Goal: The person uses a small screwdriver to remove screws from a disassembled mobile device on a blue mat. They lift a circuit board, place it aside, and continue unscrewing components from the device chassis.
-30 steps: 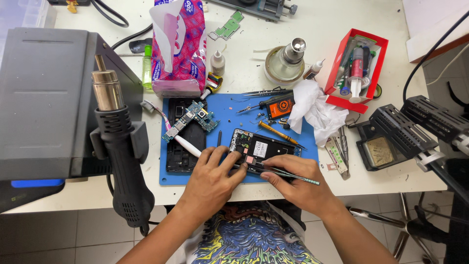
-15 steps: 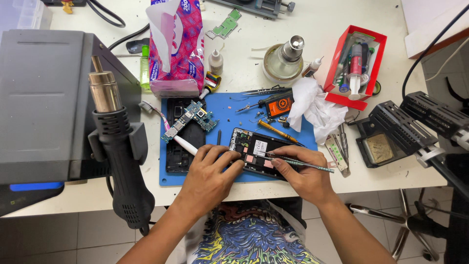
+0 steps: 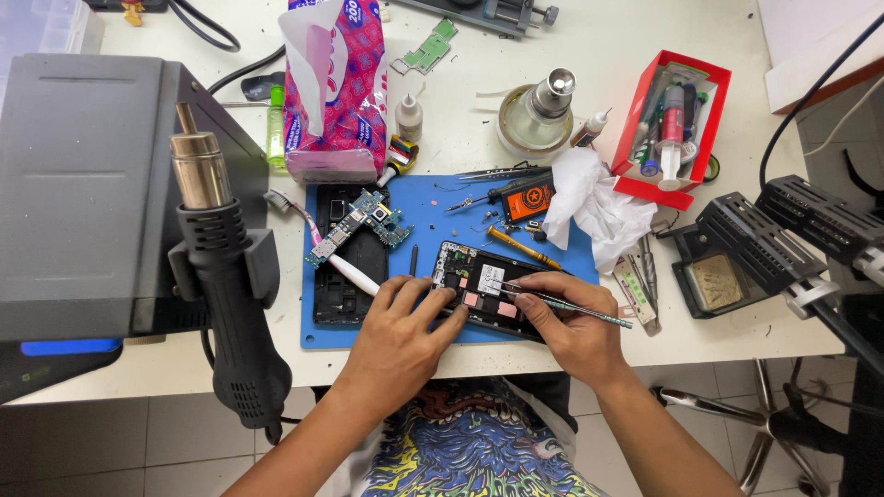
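Probing with tweezers [image 3: 566, 306] pinched in the right hand [image 3: 573, 324], tips now further inside the opened phone [image 3: 486, 296] at the blue mat [image 3: 433, 198]'s front edge on the desk [image 3: 589, 37]. Left hand [image 3: 398, 339], fingers pressed together, steadies its left end; work stays mid-probe.

Opened phone [image 3: 479, 285]: near edge hidden under left hand [image 3: 401, 336] and right hand [image 3: 571, 322]; internal parts too small to identify. Tweezers [image 3: 571, 306]: tips too fine to show any contact. Tissue pack [image 3: 336, 83], far-left of phone: top cut by frame edge. 2 forearms: cropped below.
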